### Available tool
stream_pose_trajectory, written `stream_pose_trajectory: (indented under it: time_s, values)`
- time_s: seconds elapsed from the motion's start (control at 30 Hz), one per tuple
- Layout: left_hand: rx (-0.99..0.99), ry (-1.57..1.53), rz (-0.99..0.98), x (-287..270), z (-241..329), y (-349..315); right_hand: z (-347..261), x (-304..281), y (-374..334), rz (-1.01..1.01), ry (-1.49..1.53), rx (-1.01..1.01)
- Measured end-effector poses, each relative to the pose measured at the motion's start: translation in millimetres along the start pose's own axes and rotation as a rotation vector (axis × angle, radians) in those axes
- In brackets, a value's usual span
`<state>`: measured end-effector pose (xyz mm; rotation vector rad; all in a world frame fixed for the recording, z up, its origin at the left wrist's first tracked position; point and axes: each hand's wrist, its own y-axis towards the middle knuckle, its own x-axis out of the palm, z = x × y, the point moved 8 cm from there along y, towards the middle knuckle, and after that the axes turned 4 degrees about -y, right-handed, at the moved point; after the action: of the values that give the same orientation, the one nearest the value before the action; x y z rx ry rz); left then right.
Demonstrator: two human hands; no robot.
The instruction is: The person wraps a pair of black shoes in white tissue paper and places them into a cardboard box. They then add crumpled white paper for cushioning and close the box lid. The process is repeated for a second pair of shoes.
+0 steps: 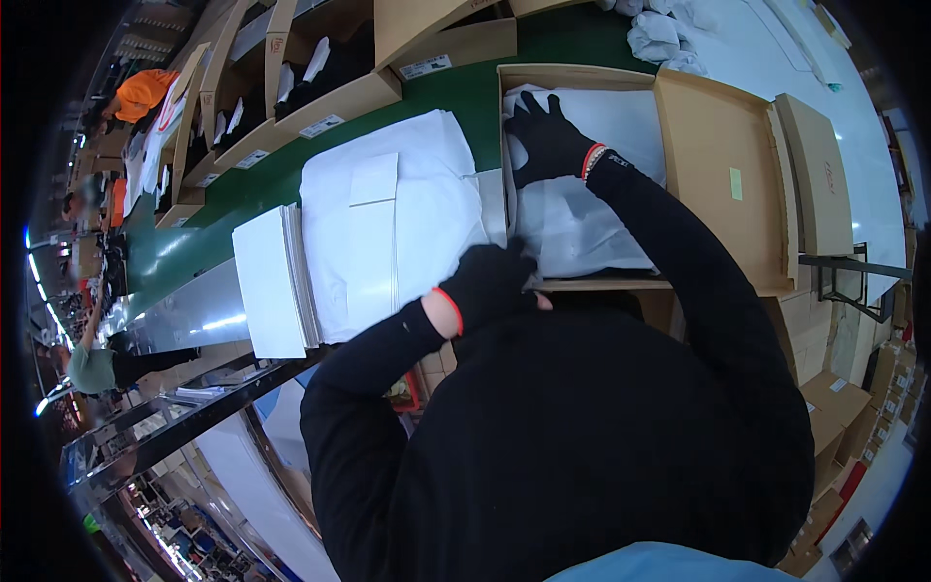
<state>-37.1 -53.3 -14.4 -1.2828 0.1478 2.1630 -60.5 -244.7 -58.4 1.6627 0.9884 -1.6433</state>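
An open brown cardboard box (582, 285) lies in front of me, its lid (722, 179) folded back to the right. White tissue paper (587, 233) covers what is inside, so the contents are hidden. My right hand (545, 139), in a black glove, rests on the paper at the far left of the box with its fingers spread. My left hand (488, 283), also gloved in black, is at the box's near left corner. Its fingertips are blurred there, and I cannot tell whether they grip the paper or the box edge.
A stack of white paper sheets (373, 252) lies left of the box, beside a stack of white cards (270, 283). Several open boxes (330, 107) holding dark items stand on the green conveyor belt (179, 247). Crumpled white paper (664, 39) lies at the back. People are farther left.
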Motion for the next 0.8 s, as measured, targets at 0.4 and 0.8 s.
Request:
stream_pose_trajectory:
  time_s: [0.4, 0.8]
  values:
    - [-0.066, -0.231, -0.071, 7, 16, -10, 244, -54, -287, 0.734, 0.079, 0.692]
    - [-0.376, -1.148, 0.345, 47, -15, -7, 391, -49, -431, 0.333, -0.111, 0.826]
